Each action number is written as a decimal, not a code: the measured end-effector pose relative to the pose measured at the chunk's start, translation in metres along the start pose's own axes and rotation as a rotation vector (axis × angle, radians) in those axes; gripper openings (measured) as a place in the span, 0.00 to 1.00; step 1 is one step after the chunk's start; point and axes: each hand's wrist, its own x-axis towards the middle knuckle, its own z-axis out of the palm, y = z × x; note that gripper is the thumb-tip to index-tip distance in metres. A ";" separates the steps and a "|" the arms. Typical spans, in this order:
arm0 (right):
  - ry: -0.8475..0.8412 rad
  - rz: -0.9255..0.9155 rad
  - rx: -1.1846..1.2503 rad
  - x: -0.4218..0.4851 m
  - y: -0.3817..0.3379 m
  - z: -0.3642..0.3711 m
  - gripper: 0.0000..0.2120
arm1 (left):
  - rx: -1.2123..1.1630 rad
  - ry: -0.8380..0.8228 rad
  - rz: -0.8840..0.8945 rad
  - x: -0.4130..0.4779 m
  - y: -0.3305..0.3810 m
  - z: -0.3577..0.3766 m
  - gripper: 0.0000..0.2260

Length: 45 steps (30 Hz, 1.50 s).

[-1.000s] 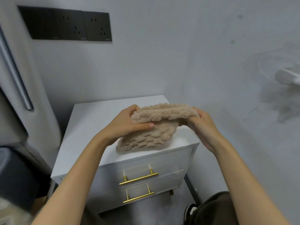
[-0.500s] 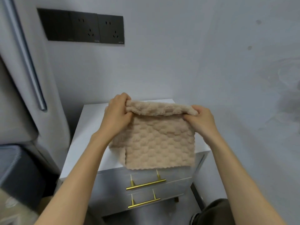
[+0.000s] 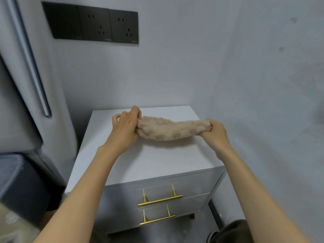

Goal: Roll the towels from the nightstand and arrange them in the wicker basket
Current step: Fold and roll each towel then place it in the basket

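The towel [image 3: 171, 129] stretches left to right over the nightstand [image 3: 157, 162]; your left hand [image 3: 125, 128] and right hand [image 3: 216, 133] grip its ends, arms outstretched.

**Concealed, cropped and illegible items: head view**
Both ends of the towel [image 3: 168, 130] were buried in the grips of the left hand [image 3: 125, 130] and right hand [image 3: 216, 133]; whether it was folded or rolled could not be told. The left part of the front of the nightstand [image 3: 157, 160] lay behind the left forearm [image 3: 91, 181]. Small lettering on the socket panel [image 3: 91, 23] was unreadable. A blurred dark object [image 3: 19, 181] at the left edge and a shoe [image 3: 213, 236] at the near edge were cropped.
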 end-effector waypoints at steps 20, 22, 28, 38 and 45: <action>-0.144 0.012 -0.065 -0.047 0.010 -0.055 0.13 | -0.473 -0.789 -0.130 -0.047 0.025 -0.045 0.19; -0.101 0.004 -0.118 -0.045 0.014 -0.056 0.15 | -0.532 -0.808 -0.176 -0.047 0.025 -0.044 0.19; -0.333 0.241 -0.102 -0.045 0.012 -0.054 0.08 | -0.538 -0.791 -0.296 -0.040 0.021 -0.037 0.13; -0.088 0.375 0.049 -0.022 0.033 -0.038 0.08 | -0.503 -0.589 -0.614 -0.023 0.015 -0.010 0.12; -0.030 0.409 0.003 -0.011 0.041 -0.035 0.22 | -0.471 -0.513 -0.676 -0.016 0.016 0.000 0.13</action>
